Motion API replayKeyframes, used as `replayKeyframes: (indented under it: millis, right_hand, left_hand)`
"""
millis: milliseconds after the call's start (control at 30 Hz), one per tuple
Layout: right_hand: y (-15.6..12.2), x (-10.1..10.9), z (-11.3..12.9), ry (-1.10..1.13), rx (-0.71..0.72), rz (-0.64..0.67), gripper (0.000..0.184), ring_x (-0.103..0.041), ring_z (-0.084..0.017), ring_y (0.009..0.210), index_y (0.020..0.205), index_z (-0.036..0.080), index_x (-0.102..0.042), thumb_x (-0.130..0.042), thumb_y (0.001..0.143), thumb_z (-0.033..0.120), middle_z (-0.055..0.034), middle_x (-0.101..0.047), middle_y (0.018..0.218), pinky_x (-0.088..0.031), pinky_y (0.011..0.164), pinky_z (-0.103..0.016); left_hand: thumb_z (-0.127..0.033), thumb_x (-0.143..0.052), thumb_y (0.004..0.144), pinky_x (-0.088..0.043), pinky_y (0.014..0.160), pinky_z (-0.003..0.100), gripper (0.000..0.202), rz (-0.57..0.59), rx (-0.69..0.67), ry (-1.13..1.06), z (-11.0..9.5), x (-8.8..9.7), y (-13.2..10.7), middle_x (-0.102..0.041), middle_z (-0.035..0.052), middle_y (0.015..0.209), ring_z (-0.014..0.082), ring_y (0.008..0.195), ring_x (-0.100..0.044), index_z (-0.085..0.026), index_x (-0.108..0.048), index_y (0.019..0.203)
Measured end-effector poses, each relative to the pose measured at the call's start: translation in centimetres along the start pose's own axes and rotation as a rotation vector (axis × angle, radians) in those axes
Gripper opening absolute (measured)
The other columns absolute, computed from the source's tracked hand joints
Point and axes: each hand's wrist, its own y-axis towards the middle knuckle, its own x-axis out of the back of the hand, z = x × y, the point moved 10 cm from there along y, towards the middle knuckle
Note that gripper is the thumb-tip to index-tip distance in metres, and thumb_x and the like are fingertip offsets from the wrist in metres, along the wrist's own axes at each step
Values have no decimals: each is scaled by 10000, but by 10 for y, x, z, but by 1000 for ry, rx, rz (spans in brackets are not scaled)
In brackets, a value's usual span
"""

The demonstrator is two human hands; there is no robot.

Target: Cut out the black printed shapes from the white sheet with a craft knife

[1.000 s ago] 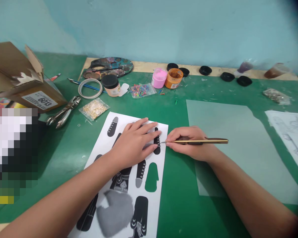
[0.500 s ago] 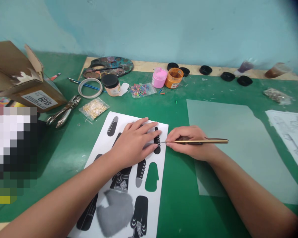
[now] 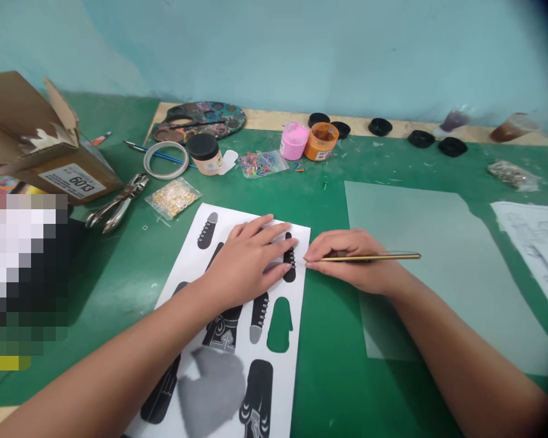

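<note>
My left hand (image 3: 253,258) lies flat with spread fingers on a white printed sheet (image 3: 281,377). Its fingertips rest around a black shoe-side shape (image 3: 289,274) near the sheet's right edge. In a pinch grip, my right hand (image 3: 347,255) holds a slim gold-handled craft knife (image 3: 393,257). The thin blade points left and meets the sheet beside that black shape. Lower down, a shoe-shaped opening in the paper shows the green surface underneath. Other black figure parts are printed around it, some hidden under my left hand and forearm.
A translucent sheet (image 3: 420,225) lies under and beyond my right arm. Behind are a pink jar (image 3: 295,143), an orange jar (image 3: 321,143), a paint palette (image 3: 201,120) and small bags. A hole punch (image 3: 119,204) and cardboard box (image 3: 73,170) stand left.
The knife handle has rolled and tilted slightly in my right hand, its blade staying by the black shape. My left hand keeps its place. The view has shifted very slightly.
</note>
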Motion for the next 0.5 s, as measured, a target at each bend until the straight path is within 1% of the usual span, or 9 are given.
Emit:
replayKeyframes:
  millis: [300,500]
  right_hand:
    - [2,0,4,-83,-32,10,68,-668,-149,721,814,197,-744,-690,852,211,-36,-730,806,-492,647,-269]
    - [3,0,3,-77,-32,24,89,-660,-154,719,802,209,-737,-676,864,227,-35,-728,799,-488,639,-271]
  left_hand:
    - [-381,-558,953,-383,1051,523,395,14,15,3,1,0,0,-483,9,1507,327,1426,-344,-286,-594,1335]
    - [-370,-577,943,-381,1060,521,396,16,23,-5,1,1,0,-488,18,1503,329,1424,-349,-283,-601,1328]
